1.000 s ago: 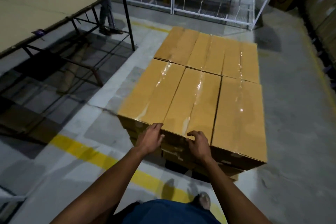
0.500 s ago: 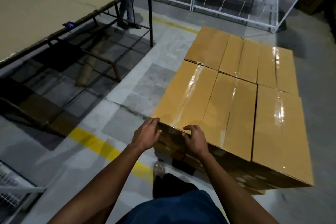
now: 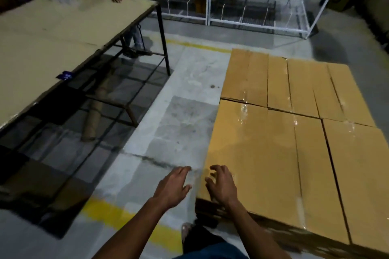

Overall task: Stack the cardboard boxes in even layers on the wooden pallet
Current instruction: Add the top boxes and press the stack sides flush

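Six boxes [image 3: 294, 132] flat, long axes run away | left hand [image 3: 171, 188], right hand [image 3: 221, 185] open, empty

Dim indoor light is falling from overhead, leaving the corners of the picture sinking into near black. The cardboard boxes [image 3: 273, 153] are catching the most light, and glare is glinting off their clear tape seams. The table [image 3: 52, 33] is throwing a dark lattice shadow across the grey floor [image 3: 185, 111] beneath it. Motion blur is smearing the right edge and both hands. Wide-angle distortion is bending straight lines near the edges.
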Motion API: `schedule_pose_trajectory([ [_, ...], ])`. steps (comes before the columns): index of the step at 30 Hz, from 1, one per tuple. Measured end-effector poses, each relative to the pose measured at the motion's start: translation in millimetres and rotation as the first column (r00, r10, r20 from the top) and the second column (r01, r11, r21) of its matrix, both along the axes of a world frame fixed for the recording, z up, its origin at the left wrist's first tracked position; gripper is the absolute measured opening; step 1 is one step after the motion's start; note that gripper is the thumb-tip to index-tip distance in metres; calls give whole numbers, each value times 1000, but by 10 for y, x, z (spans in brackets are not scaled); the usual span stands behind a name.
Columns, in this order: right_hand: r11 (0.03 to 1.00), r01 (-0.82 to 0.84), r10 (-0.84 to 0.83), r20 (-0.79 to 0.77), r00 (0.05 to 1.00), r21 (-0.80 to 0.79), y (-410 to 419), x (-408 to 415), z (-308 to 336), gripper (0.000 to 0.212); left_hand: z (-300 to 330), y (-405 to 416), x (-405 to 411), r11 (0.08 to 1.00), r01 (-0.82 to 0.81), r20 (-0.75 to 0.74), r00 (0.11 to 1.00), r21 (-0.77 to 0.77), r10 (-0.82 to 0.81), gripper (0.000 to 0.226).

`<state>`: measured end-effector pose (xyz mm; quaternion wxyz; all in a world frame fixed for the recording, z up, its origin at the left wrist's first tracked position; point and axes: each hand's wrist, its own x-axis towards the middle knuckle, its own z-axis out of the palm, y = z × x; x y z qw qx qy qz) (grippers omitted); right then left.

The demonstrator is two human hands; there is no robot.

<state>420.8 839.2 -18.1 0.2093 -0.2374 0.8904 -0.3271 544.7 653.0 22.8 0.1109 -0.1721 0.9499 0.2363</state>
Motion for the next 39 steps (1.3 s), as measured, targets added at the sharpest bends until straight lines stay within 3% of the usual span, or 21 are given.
schedule_pose_trajectory([
  [8,985,153,-152,-16,988,81,-414,-70,-27,54,-19,-638,-598,976,213,5,977,43,-213,65],
  [14,902,406,-403,-51,914,148,-557,-25,-55,59,-104,-1081,-1152,888,456,-3,890,55,-457,67],
  [17,832,523,-520,-70,851,185,-686,126,-20,58,-135,-1277,-1358,814,575,-26,818,78,-575,68],
  [22,648,742,-742,-76,666,172,-1199,635,102,53,-23,-1637,-1442,679,725,-53,687,112,-724,68],
  [27,503,847,-850,-77,521,172,-1647,1131,101,54,31,-1906,-1423,580,807,-69,588,112,-806,68],
  [39,209,974,-978,-5,210,85,-1870,1777,-203,60,-187,-2061,-971,630,760,-62,644,160,-762,65],
])
